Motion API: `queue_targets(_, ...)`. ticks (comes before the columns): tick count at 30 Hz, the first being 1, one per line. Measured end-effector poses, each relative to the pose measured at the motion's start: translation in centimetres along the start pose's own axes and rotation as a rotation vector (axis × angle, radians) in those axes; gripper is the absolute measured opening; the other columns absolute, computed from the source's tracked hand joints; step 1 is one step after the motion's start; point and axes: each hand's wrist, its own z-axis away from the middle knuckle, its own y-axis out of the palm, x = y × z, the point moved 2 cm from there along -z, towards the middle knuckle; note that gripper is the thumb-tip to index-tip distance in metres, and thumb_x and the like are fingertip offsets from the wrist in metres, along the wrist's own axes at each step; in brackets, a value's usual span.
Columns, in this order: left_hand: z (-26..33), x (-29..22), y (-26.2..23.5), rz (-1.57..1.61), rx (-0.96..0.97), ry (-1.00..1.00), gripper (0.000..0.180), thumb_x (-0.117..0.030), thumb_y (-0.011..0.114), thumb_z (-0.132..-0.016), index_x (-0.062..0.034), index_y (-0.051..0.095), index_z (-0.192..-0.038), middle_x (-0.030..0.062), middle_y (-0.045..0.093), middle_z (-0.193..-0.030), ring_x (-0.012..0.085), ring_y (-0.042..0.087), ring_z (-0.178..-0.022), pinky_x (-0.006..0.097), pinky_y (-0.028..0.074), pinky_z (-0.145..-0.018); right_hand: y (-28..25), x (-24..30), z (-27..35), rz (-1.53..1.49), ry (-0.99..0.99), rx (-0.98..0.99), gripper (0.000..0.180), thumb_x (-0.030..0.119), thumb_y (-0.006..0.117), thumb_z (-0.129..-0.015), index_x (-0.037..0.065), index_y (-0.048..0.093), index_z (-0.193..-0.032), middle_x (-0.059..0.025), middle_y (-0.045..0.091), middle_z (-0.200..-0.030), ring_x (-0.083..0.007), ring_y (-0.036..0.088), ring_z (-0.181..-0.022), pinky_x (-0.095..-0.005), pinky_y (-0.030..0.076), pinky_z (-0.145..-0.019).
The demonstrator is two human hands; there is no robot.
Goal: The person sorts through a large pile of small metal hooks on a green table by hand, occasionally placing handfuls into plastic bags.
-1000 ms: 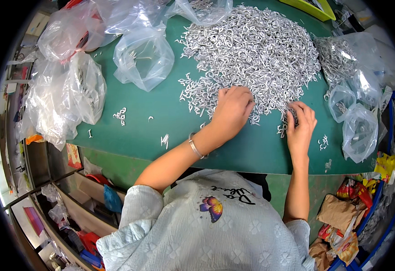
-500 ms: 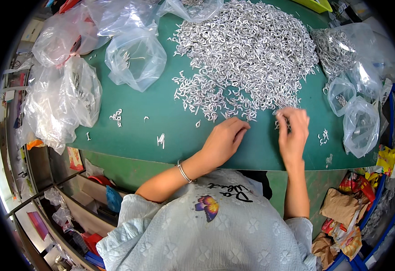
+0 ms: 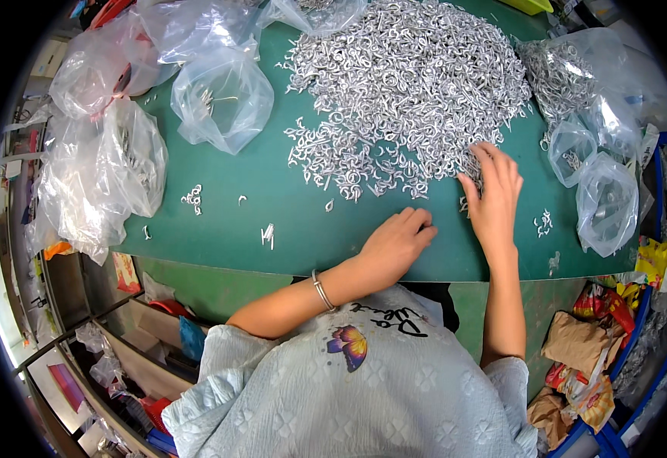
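Note:
A broad pile of small silvery metal hooks and loops (image 3: 417, 76) covers the far middle of the green table (image 3: 219, 237). At the pile's near right edge is my right hand (image 3: 495, 195), its thumb and fingers apart around some of the pieces. My left hand (image 3: 396, 243) rests just short of the pile with its fingers curled in. Whatever those fingers may hold is hidden. A single loop (image 3: 330, 205) lies to the left, between that hand and the pile.
Small groups of pieces lie at left (image 3: 194, 198), near left (image 3: 268, 235) and right (image 3: 542, 223). Clear plastic bags (image 3: 223, 99) crowd the left side. More bags (image 3: 608, 206) stand at right, beside a bag of metal pieces (image 3: 559, 80). Brown paper packaging (image 3: 578, 340) sits below the table's right end.
My right hand has moved forward to the pile's edge, and its fingers have spread. The left hand has drawn slightly back from the pile, its fingers more curled.

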Motion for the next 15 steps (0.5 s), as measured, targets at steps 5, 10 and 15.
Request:
queue_targets(5,0.4,0.7,0.0,0.047,0.005,0.074,0.027,-0.005,0.066,-0.080,-0.0040,0.062,-0.107,0.0115,0.055,-0.109,0.0302,0.055,-0.098,0.037,0.047,-0.082,1.1,-1.1,2.0,-0.133,-0.040,0.112,0.017,0.001,0.067,-0.078,0.003,0.067,-0.095,-0.0072,0.064,-0.106,-0.0273,0.057,-0.099,-0.0374,0.043,-0.082)
queue_targets(10,-5.1,1.9,-2.8,-0.158,-0.213,0.025,0.028,-0.002,0.064,-0.079,-0.0057,0.063,-0.106,0.0099,0.055,-0.118,0.0305,0.051,-0.109,0.043,0.041,-0.091,-0.3,-0.2,2.8,-0.244,-0.119,0.102,0.014,-0.001,0.069,-0.077,0.001,0.067,-0.090,-0.0094,0.067,-0.102,-0.0267,0.060,-0.096,-0.0368,0.044,-0.084)
queue_targets(15,-8.4,3.4,-2.1,-0.432,-0.183,0.181,0.033,-0.001,0.064,-0.074,-0.0087,0.064,-0.106,0.0073,0.055,-0.121,0.0277,0.049,-0.115,0.046,0.035,-0.095,-1.3,-3.2,1.4,-0.312,0.226,-0.052,0.012,-0.002,0.067,-0.080,0.000,0.068,-0.091,-0.0127,0.067,-0.092,-0.0280,0.060,-0.089,-0.0361,0.046,-0.081)
